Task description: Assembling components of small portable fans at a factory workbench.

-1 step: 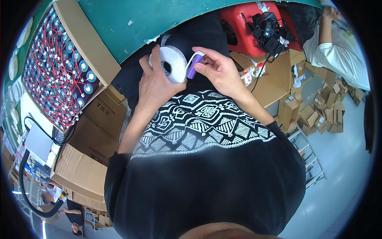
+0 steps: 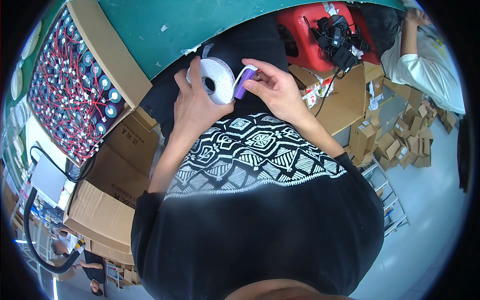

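My left hand [image 2: 196, 100] grips a roll of white labels [image 2: 220, 75], its fingers over the near side and the round core facing up. A purple battery cell [image 2: 245, 84], short and cylindrical, is pinched between the thumb and fingers of my right hand [image 2: 277, 92]. One white strip bends from the roll's right side over the top of the cell. Roll and cell are close together above my lap. To the left, a cardboard box [image 2: 120, 45] holds many similar cells [image 2: 85, 85] with white ends, red wires and small white connectors.
A green tabletop [image 2: 185, 17] spans the far side. At far right, a red stool [image 2: 302, 37] carries black power adapters and cables [image 2: 337, 42]. Open cartons [image 2: 345, 97] and a pile of small brown boxes [image 2: 410, 135] lie at right, near another person's sleeve [image 2: 425, 75].
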`<state>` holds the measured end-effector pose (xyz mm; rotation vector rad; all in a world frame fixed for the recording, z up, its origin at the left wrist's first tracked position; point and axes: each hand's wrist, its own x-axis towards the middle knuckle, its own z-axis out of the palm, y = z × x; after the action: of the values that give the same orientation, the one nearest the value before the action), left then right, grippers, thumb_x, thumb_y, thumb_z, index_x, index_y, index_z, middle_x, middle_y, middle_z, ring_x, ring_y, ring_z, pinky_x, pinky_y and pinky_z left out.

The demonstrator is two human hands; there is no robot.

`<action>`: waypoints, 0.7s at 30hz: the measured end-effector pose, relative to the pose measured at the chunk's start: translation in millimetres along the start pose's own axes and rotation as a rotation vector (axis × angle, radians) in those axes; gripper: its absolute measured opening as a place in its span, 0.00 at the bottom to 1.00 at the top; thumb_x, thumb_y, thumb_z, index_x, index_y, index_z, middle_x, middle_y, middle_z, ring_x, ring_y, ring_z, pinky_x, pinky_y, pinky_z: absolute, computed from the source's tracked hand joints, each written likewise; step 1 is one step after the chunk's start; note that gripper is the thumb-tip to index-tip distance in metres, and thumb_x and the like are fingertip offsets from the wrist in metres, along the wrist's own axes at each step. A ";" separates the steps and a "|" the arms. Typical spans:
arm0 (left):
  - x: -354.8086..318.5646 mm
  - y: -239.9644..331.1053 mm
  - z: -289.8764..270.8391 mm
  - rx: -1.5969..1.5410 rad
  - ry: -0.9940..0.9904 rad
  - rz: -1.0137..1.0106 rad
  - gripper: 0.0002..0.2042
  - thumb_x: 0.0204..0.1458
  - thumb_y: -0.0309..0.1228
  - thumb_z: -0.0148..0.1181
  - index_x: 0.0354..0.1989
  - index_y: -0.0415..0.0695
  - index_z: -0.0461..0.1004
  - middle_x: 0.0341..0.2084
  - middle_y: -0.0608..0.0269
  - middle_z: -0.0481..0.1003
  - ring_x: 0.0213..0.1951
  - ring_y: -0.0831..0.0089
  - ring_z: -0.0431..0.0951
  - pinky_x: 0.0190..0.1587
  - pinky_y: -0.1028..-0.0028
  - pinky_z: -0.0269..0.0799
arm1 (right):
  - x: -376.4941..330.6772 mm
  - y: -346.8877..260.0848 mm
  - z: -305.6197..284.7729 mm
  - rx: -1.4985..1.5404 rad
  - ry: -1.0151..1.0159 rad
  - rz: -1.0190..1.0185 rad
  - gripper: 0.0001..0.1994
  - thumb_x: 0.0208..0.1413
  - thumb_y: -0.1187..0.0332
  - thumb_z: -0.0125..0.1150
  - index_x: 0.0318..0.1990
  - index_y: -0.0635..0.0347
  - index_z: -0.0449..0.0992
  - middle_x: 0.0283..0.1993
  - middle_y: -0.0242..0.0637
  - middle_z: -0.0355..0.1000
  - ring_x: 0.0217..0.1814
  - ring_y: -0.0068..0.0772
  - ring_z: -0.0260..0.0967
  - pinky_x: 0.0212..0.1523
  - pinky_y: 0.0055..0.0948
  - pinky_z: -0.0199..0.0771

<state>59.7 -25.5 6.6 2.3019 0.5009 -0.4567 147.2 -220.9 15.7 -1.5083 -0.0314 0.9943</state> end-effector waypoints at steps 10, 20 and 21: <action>-3.8 3.7 -17.1 0.099 -0.089 -0.019 0.56 0.33 0.41 0.79 0.74 0.49 0.52 0.61 0.41 0.59 0.54 0.36 0.76 0.50 0.49 0.80 | -16.2 -3.7 -8.0 -0.338 -0.028 -0.040 0.28 0.56 0.75 0.74 0.64 0.64 0.72 0.47 0.40 0.78 0.47 0.23 0.79 0.47 0.24 0.81; -6.4 3.8 -12.5 0.105 -0.040 0.041 0.55 0.32 0.38 0.79 0.74 0.49 0.52 0.62 0.41 0.59 0.58 0.36 0.73 0.52 0.48 0.79 | -15.5 0.1 2.2 -0.335 -0.019 0.112 0.29 0.54 0.73 0.76 0.63 0.62 0.73 0.43 0.37 0.82 0.44 0.21 0.80 0.45 0.23 0.82; -2.8 0.0 -9.9 0.081 0.010 0.125 0.55 0.32 0.37 0.78 0.74 0.48 0.53 0.62 0.41 0.59 0.59 0.36 0.71 0.53 0.48 0.78 | -15.7 0.3 4.5 -0.255 0.001 0.108 0.28 0.54 0.74 0.76 0.62 0.62 0.73 0.43 0.37 0.82 0.44 0.21 0.80 0.46 0.23 0.81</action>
<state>58.9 -18.9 14.6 2.3975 0.3467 -0.4110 134.6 -226.0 24.7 -1.7575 -0.0794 1.1080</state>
